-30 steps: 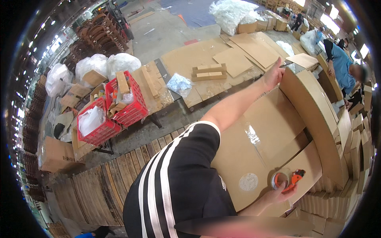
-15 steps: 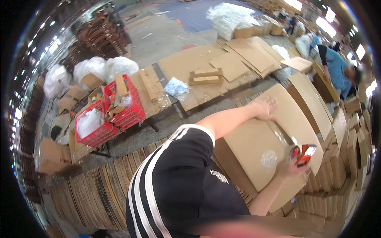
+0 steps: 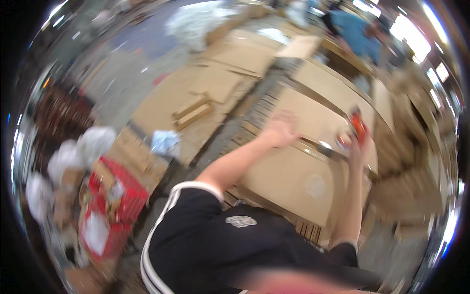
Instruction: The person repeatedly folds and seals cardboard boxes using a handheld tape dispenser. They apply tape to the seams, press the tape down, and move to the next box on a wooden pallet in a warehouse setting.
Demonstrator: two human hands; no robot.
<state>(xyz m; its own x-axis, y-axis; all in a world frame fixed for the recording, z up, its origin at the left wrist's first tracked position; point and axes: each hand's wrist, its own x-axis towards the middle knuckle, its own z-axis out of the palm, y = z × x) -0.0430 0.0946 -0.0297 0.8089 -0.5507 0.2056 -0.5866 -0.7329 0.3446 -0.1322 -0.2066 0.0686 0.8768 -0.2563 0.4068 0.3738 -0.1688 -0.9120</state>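
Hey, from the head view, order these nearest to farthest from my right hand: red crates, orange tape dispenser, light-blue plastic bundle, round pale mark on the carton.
1. Orange tape dispenser: held in your right hand.
2. Round pale mark: on the carton, left of that hand.
3. Light-blue plastic bundle: farther left, off the carton.
4. Red crates: far left.

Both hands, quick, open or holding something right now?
Left hand: open, palm down on the cardboard box.
Right hand: closed, holding the orange tape dispenser.
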